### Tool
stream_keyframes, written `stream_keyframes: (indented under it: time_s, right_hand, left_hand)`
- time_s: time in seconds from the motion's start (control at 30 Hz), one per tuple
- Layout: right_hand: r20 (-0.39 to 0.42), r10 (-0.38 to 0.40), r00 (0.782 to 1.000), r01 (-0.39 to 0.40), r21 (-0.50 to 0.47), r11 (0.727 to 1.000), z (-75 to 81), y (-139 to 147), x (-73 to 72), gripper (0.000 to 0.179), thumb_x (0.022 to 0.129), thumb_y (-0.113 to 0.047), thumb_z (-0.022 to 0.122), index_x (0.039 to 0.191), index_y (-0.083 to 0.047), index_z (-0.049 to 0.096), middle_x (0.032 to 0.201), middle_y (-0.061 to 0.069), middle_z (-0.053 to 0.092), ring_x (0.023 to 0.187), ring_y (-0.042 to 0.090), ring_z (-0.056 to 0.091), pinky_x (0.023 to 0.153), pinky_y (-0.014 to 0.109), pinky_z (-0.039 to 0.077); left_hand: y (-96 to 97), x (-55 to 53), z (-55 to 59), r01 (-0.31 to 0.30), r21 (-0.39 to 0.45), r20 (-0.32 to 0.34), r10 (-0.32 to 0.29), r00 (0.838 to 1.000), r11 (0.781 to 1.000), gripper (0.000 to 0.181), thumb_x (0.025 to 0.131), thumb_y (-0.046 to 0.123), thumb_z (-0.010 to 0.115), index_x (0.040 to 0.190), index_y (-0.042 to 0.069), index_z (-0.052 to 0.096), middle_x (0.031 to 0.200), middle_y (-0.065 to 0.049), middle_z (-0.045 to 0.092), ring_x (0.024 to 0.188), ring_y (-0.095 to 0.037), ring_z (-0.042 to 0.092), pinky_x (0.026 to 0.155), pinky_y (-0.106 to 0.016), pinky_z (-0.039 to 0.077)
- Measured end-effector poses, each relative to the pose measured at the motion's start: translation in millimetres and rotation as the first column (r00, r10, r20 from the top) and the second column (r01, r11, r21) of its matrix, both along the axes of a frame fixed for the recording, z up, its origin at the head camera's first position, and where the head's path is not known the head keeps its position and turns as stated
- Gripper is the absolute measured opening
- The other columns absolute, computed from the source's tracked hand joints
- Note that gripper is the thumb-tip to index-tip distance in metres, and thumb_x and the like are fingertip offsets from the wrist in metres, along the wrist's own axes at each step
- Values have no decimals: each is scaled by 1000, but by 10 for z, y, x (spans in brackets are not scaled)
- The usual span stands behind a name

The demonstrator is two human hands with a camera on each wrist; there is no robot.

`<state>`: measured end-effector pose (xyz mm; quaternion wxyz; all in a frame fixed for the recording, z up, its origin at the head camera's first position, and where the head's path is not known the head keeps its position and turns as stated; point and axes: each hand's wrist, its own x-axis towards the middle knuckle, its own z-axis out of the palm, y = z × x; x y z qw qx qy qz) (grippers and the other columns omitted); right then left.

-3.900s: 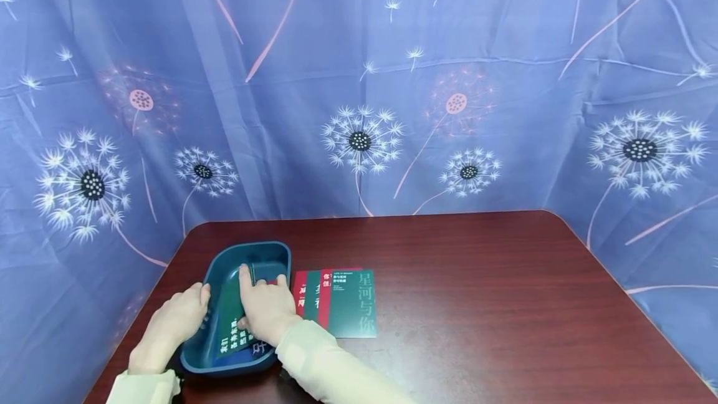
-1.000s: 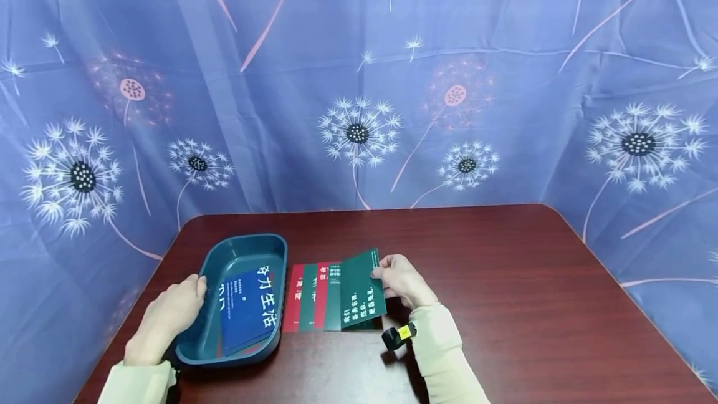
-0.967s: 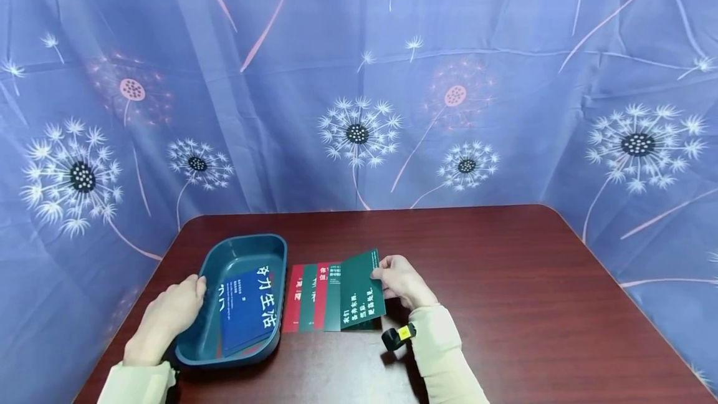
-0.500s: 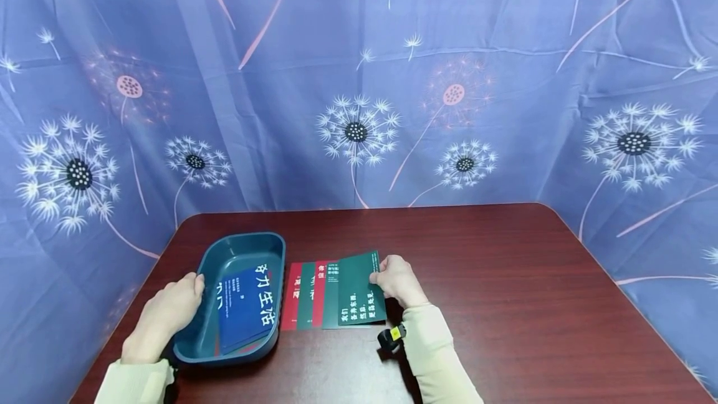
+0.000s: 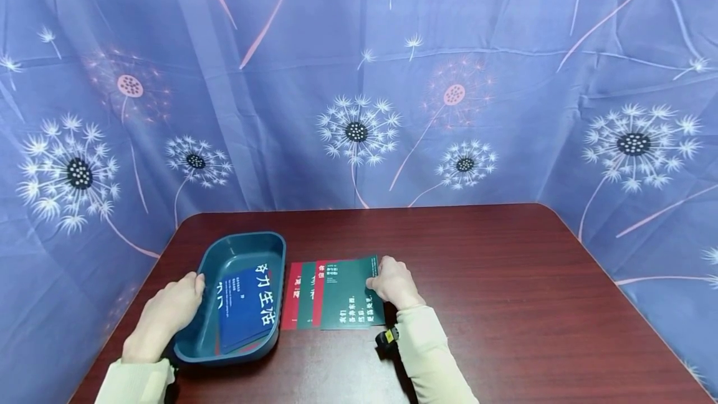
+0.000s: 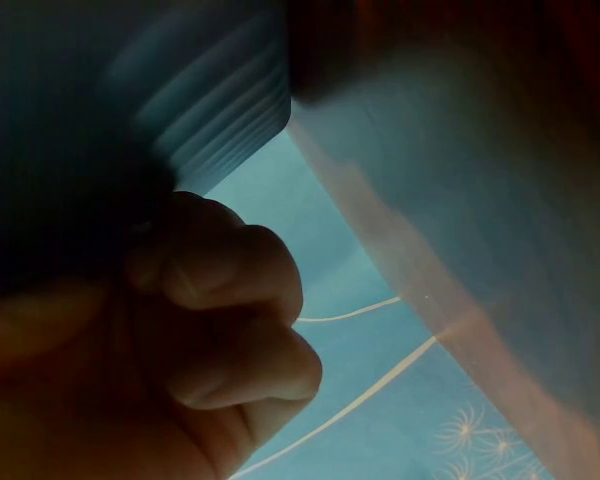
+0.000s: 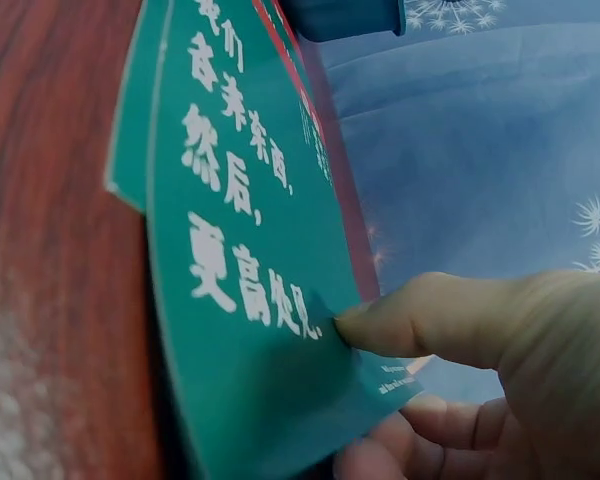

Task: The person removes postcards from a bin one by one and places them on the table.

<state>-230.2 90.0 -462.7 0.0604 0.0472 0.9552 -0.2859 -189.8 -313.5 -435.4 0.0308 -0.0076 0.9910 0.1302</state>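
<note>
My left hand [image 5: 165, 313] grips the left rim of a teal plastic basin [image 5: 247, 243]; in the left wrist view its curled fingers [image 6: 250, 270] lie against the basin's dark ribbed side. Inside lies a blue card [image 5: 241, 310] with white characters, red and green edges showing beneath it. My right hand [image 5: 395, 282] pinches a dark green card [image 5: 356, 292] at its right edge, thumb on top and fingers underneath. In the right wrist view this card [image 7: 250, 350] carries white characters and bends slightly. It overlaps the right end of a fanned row of red and green cards [image 5: 290, 310].
Everything stands on a reddish-brown wooden table [image 5: 493, 279]. A blue curtain [image 5: 291, 111] with dandelion prints hangs behind and at both sides. A black wrist camera [image 5: 387, 338] with a yellow label sits under the right wrist.
Earlier my right hand was in the basin on the green card. It has since carried that card right onto the row, and the card has lowered flatter there. My left hand stays at the rim.
</note>
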Motion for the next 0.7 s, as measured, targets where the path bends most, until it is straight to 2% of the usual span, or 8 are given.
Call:
stream_keyframes:
  time_s: [0.13, 0.37, 0.5, 0.7]
  right_hand:
    - [-13, 14, 1000, -14, 15, 1000, -1, 13, -1, 31, 78, -22, 81, 81, -6, 55, 73, 7, 57, 73, 27, 59, 71, 40, 50]
    - [1, 8, 1000, -8, -45, 999, -13, 25, 16, 37, 79, -21, 83, 92, -6, 51, 76, 9, 55, 75, 27, 58, 70, 40, 49]
    - [11, 30, 999, -30, -64, 997, -24, 22, 32, 34, 82, -22, 80, 89, -6, 50, 72, 9, 55, 65, 23, 58, 65, 37, 48]
    - [-5, 60, 998, -60, -142, 988, -5, 54, 42, 26, 94, -24, 65, 86, -6, 48, 63, 9, 55, 46, 19, 57, 60, 34, 46]
  left_hand:
    - [2, -1, 9, -2, -2, 11, 2, 1000, 1000, 42, 106, 25, 32, 115, -10, 52, 101, -36, 58, 87, -50, 59, 74, -64, 46]
    - [0, 0, 9, -5, 0, 14, 5, 1000, 1000, 43, 106, 26, 31, 114, -9, 52, 101, -35, 58, 88, -50, 60, 74, -64, 46]
    - [-14, 6, 10, -3, 1, 22, 3, 1000, 1000, 43, 106, 27, 31, 115, -10, 52, 101, -35, 58, 88, -48, 60, 74, -64, 46]
    - [-5, 11, 16, 4, 11, 16, -4, 1000, 1000, 42, 106, 26, 32, 116, -10, 52, 101, -33, 59, 85, -45, 60, 74, -63, 46]
